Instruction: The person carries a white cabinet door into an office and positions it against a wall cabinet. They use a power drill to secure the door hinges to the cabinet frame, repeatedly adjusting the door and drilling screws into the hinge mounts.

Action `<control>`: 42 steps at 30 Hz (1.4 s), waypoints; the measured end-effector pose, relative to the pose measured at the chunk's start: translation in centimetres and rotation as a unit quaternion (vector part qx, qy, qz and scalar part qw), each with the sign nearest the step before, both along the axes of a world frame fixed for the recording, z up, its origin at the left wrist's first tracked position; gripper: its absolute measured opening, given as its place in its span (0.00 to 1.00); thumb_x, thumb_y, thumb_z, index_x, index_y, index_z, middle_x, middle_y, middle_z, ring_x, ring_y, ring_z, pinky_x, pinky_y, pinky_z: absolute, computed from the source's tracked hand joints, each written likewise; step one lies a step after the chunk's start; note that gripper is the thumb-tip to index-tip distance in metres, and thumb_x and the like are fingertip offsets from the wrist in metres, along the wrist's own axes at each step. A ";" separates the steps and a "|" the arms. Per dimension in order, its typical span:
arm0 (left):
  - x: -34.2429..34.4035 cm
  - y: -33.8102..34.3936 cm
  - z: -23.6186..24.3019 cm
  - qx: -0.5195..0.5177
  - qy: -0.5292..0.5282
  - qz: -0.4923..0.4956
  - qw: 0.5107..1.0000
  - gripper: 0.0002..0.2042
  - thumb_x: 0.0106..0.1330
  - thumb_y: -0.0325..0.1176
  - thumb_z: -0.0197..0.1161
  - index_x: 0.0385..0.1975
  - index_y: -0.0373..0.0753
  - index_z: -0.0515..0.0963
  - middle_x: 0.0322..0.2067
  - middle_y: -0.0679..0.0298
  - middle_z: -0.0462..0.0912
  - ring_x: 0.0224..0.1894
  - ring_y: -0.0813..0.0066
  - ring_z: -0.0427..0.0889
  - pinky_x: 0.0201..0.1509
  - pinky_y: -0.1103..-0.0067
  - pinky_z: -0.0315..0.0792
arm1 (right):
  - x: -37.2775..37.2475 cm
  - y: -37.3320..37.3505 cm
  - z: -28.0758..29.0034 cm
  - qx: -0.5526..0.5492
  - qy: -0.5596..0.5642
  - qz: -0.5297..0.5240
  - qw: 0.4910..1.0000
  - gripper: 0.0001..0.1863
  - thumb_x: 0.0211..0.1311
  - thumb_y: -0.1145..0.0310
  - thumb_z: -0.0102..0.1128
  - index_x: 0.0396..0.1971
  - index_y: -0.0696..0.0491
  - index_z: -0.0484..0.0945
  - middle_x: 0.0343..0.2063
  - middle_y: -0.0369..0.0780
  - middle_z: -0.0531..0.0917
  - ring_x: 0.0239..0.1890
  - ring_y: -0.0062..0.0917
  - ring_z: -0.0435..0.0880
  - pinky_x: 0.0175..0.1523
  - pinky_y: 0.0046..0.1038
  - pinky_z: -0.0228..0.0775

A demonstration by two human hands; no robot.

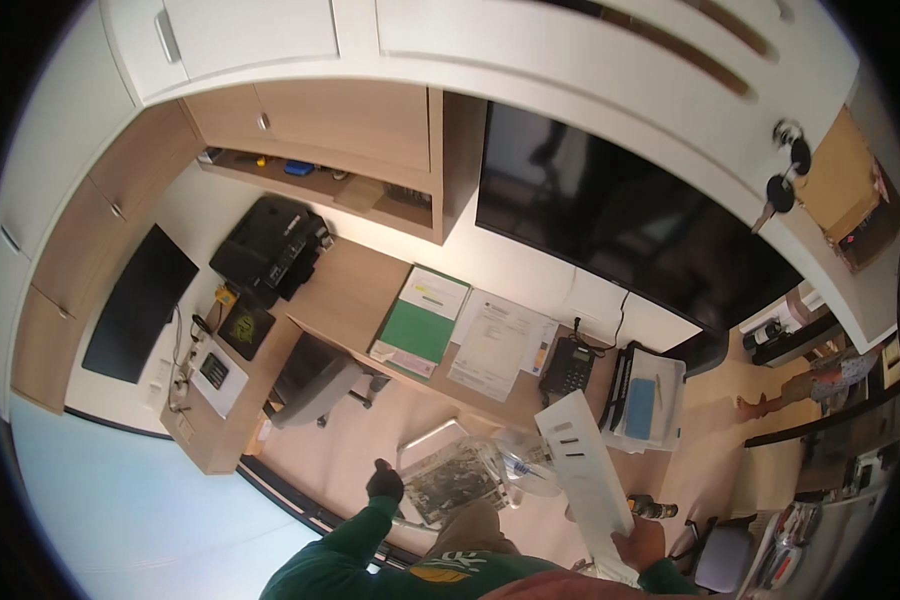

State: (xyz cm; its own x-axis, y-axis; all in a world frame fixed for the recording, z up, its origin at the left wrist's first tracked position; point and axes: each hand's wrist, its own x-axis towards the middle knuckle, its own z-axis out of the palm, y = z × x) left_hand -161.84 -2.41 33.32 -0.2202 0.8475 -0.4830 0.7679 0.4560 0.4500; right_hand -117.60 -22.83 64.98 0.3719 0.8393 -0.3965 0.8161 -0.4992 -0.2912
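Observation:
My right hand (642, 543) is closed on the lower edge of a long white panel (582, 470) with several slots near its upper end. The panel stands tilted in front of the desk's near edge. A dark tool-like object (655, 508), its kind unclear, shows just beyond that hand. My left hand (385, 484) looks dark and curled, out over the floor at my left; what is in it, if anything, I cannot make out. Beside it on the floor lie a dark patterned sheet (455, 482) and clear plastic wrapping (518, 465).
Papers (490, 343), a green folder (415, 335), a black desk phone (568, 367) and a document tray (645, 400) cover the desk. An office chair (315, 380) is tucked under it. A black printer (268, 248) stands far left. A large screen (620, 215) hangs above. Another person's leg (795, 390) shows right.

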 end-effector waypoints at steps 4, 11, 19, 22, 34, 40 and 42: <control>-0.1 1.5 -0.6 -0.015 0.020 -0.017 1.000 0.09 0.67 0.36 0.49 0.44 0.45 0.65 0.33 0.46 0.84 0.40 0.40 0.83 0.46 0.53 0.74 | -0.4 -2.0 0.8 0.027 -0.024 -0.019 0.999 0.24 0.46 0.58 0.69 0.42 0.56 0.82 0.26 0.50 0.85 0.31 0.47 0.84 0.40 0.46 0.77; 1.0 7.1 4.6 0.043 0.061 -0.247 0.966 0.12 0.67 0.34 0.51 0.45 0.35 0.70 0.41 0.46 0.83 0.46 0.47 0.84 0.49 0.59 0.77 | -2.0 -2.3 7.6 0.043 -0.029 -0.044 0.998 0.24 0.48 0.57 0.66 0.43 0.56 0.83 0.22 0.48 0.84 0.28 0.45 0.84 0.39 0.45 0.77; 17.2 17.2 54.6 0.586 -0.241 -0.424 0.647 0.05 0.62 0.29 0.60 0.34 0.37 0.76 0.34 0.54 0.79 0.36 0.51 0.78 0.40 0.62 0.72 | -3.4 -4.4 7.2 0.046 -0.017 -0.078 0.996 0.23 0.49 0.57 0.66 0.45 0.54 0.83 0.28 0.52 0.85 0.34 0.48 0.84 0.43 0.46 0.76; 22.6 17.5 71.3 0.729 -0.154 -0.532 0.403 0.15 0.50 0.31 0.65 0.39 0.38 0.76 0.41 0.55 0.81 0.46 0.52 0.79 0.58 0.54 0.70 | -3.6 -4.8 7.7 0.045 0.014 -0.103 0.994 0.24 0.49 0.57 0.66 0.46 0.53 0.82 0.30 0.51 0.85 0.35 0.47 0.84 0.45 0.47 0.76; 31.8 18.3 81.6 0.741 0.144 -0.599 0.267 0.07 0.59 0.25 0.55 0.36 0.37 0.76 0.20 0.60 0.73 0.36 0.60 0.80 0.72 0.59 0.60 | -4.3 -6.3 7.7 0.082 0.008 -0.143 0.986 0.21 0.50 0.59 0.65 0.45 0.48 0.83 0.31 0.48 0.85 0.38 0.46 0.84 0.47 0.46 0.75; 29.9 15.3 81.8 0.729 0.144 -0.609 0.278 0.08 0.58 0.26 0.57 0.37 0.37 0.76 0.20 0.60 0.74 0.36 0.62 0.80 0.71 0.58 0.61 | -3.7 -7.1 7.5 0.069 0.004 -0.147 0.987 0.21 0.48 0.60 0.67 0.45 0.49 0.83 0.30 0.49 0.85 0.38 0.47 0.84 0.47 0.46 0.75; 28.4 14.0 81.9 0.726 0.139 -0.615 0.274 0.08 0.56 0.28 0.59 0.37 0.38 0.76 0.20 0.61 0.75 0.35 0.62 0.79 0.70 0.59 0.61 | -3.9 -7.2 7.8 0.087 0.000 -0.154 0.984 0.20 0.49 0.59 0.66 0.43 0.49 0.84 0.30 0.48 0.85 0.36 0.47 0.84 0.46 0.46 0.76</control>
